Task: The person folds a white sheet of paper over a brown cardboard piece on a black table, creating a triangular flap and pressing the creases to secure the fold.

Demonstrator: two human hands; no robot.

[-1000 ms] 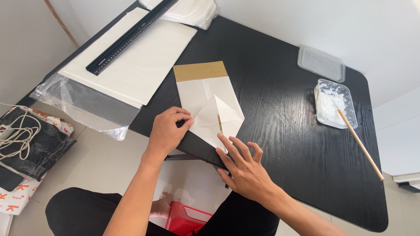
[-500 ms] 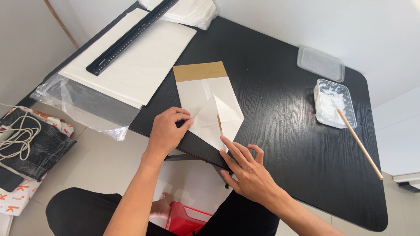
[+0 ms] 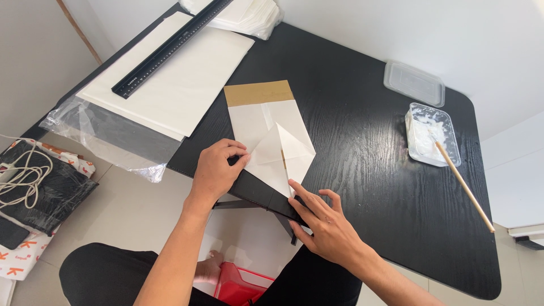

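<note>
Paper bag [image 3: 266, 127] lies flat on black desk [image 3: 368, 147], near edge, brown band at far end, bottom folded into triangular flaps. Left hand [image 3: 218, 170] curled, fingertips pinching the left flap corner. Right hand [image 3: 328, 226] spread flat, fingertips pressing the near-right point at the desk edge. To crease well: judged best to keep the right hand anchoring, align flap edges to the centre line, then press outward. Paste tub [image 3: 430, 133] with stick [image 3: 464, 187] sits well apart, right.
</note>
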